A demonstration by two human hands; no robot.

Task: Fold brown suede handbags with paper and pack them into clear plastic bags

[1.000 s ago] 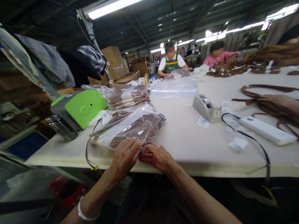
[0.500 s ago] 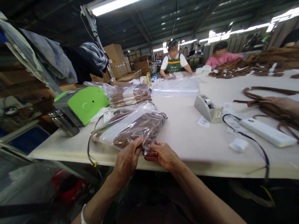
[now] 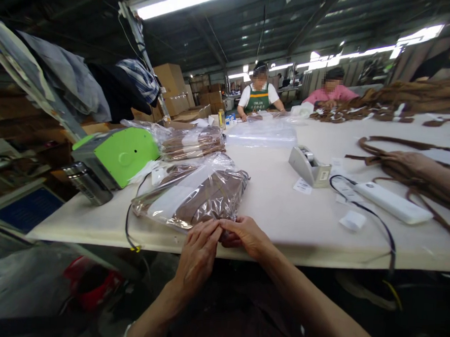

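Bag: the clear plastic bag (image 3: 196, 197) of folded brown goods lies on the worktop (image 3: 283, 218); its near end sits at the front edge
Grip: the left hand (image 3: 199, 253) and right hand (image 3: 246, 236) meet on that near end — each grip closed, fingers pinching the film
Risk: the film looks slick; so shallow a pinch may slip or crease it; a tug could drag the bag off the edge
Around: a black cable (image 3: 128, 228) loops just beside the bag — it may snag; the tape dispenser (image 3: 309, 166) stands well apart
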